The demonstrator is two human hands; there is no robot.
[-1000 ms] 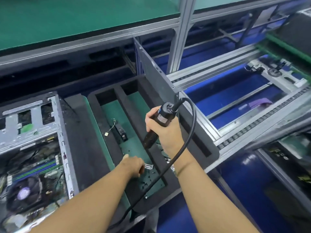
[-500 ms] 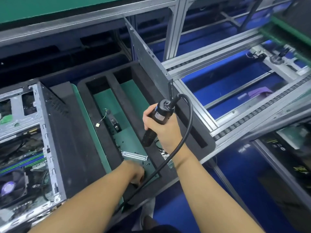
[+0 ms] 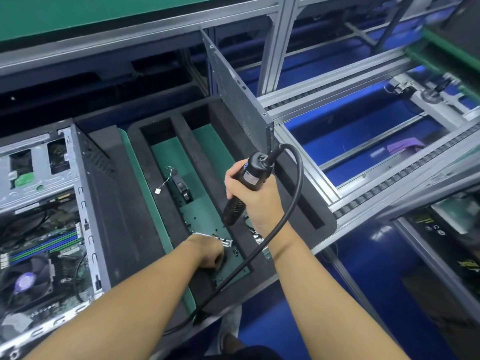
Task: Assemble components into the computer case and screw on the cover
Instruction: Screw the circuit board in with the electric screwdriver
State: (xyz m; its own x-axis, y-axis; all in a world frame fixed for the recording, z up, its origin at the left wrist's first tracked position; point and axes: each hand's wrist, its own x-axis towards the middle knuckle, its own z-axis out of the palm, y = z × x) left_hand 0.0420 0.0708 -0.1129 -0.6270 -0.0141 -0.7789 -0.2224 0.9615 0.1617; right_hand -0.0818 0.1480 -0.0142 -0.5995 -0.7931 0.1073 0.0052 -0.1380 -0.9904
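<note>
From my seat I see the right hand [image 3: 255, 201] wrapped firmly round the screwdriver [image 3: 245, 183], its lower end tilted down and to the left above the tray [image 3: 200, 162]. Its cable [image 3: 298, 178] loops from the top of the tool out to the right, then runs back down across the tray's near edge. The left hand [image 3: 207, 249] is down in the tray's near end, knuckles up, fingers curled under onto the green floor among loose screws [image 3: 235, 252]. I cannot tell whether they pinch one (the fingertips are hidden under the hand). A small metal bracket [image 3: 224, 241] lies just beyond that hand, at its knuckles. Farther up the same compartment sits a small black part [image 3: 183, 188] with a thin wire. The case [image 3: 39, 216] lies open at the left, beside the tray, with fan and board showing. The cover [image 3: 233, 81] stands on edge along the tray's far right side, well apart from the case.
</note>
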